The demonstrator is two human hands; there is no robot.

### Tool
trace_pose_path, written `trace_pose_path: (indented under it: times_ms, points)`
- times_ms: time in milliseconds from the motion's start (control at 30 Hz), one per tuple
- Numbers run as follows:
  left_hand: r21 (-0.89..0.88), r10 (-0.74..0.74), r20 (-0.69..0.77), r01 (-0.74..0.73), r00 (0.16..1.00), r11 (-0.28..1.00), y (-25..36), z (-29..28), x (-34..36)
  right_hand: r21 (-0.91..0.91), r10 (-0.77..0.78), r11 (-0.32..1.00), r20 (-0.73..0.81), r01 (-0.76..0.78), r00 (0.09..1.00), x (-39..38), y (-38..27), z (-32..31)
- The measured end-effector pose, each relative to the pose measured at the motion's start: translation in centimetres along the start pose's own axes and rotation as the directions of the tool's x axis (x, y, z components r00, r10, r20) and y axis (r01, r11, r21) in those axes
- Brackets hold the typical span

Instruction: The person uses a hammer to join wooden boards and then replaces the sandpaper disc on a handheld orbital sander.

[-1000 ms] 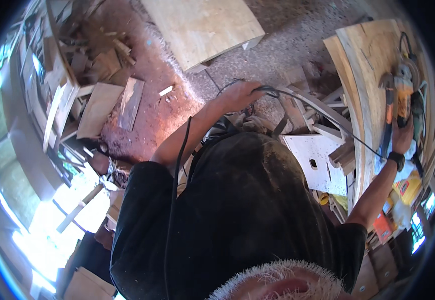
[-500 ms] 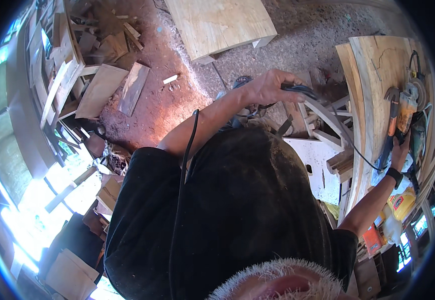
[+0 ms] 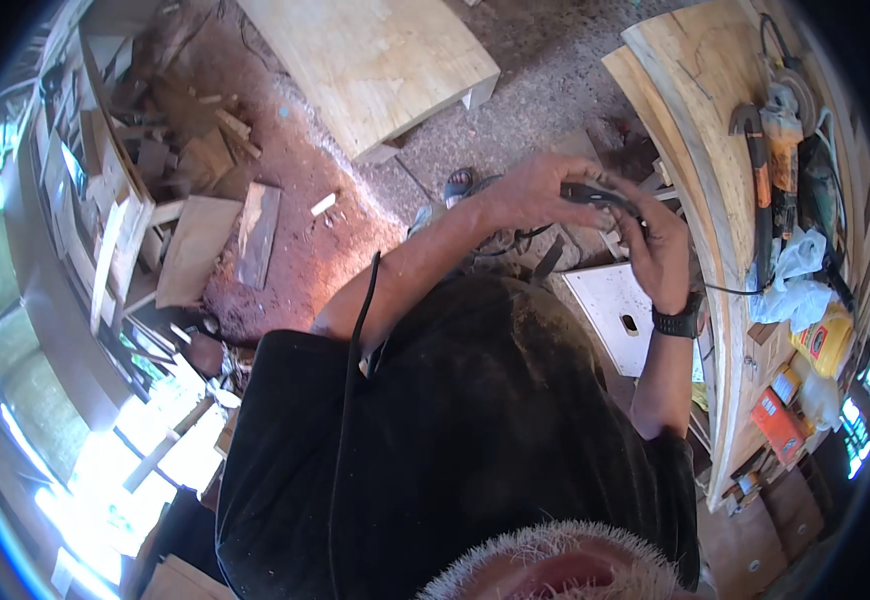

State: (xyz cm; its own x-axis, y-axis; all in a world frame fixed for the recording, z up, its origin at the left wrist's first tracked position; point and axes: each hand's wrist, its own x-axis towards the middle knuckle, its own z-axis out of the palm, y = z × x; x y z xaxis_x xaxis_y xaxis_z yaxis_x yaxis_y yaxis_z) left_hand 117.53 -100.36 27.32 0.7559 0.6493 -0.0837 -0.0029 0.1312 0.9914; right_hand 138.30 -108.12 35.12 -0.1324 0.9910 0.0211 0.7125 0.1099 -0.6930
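In front of my chest, my left hand (image 3: 540,190) is closed around a bundled black cable (image 3: 595,195). My right hand (image 3: 663,250) meets it from the other side, its fingers curled onto the same cable. A thin stretch of cord runs from beside the right wrist, which wears a black watch (image 3: 677,320), toward the workbench (image 3: 700,130). Another black cord (image 3: 353,350) hangs over my left upper arm and down the dark shirt. On the bench, beyond the right hand, lie an orange-handled hammer (image 3: 761,175) and an orange angle grinder (image 3: 784,160).
Clear plastic bags (image 3: 795,280), a yellow container (image 3: 823,342) and an orange box (image 3: 778,425) crowd the bench at right. A plywood-topped piece (image 3: 375,65) stands ahead. Scrap boards (image 3: 198,250) litter the floor at left. A white panel (image 3: 610,315) leans below my hands.
My right hand has left the tools on the bench and come leftward to the cable in my left hand. The view has shifted, bringing more of the bench into sight.
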Motion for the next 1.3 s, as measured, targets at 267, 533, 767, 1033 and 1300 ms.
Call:
trace_pose_path:
  times_ms: [267,533,767,1033,1300]
  points:
    - [0.338,0.136,-0.051,-0.111,0.989,0.935,-1.0,1.4,-0.5,0.072,0.031,0.997,-0.177,-0.019,0.984,-1.2,-1.9,-0.5]
    - [0.610,0.327,-0.136,-0.181,0.935,0.771,-1.9,1.8,1.0,0.212,0.136,0.977,-0.491,-0.033,0.860,-2.9,-2.2,-2.1]
    - [0.423,0.165,0.209,-0.241,0.964,0.873,-1.8,1.5,3.5,0.450,0.354,0.893,-0.700,-0.002,0.620,-2.4,-1.4,-3.4]
    - [0.502,-0.092,0.303,-0.077,0.949,0.862,-1.3,-6.9,5.9,0.304,0.272,0.953,-0.849,-0.002,0.453,-2.3,-1.7,-6.5]
    - [0.308,0.070,-0.370,0.051,0.926,0.950,3.7,-33.4,5.7,0.211,0.262,0.965,-0.833,-0.158,0.488,-0.4,-3.7,-5.0]
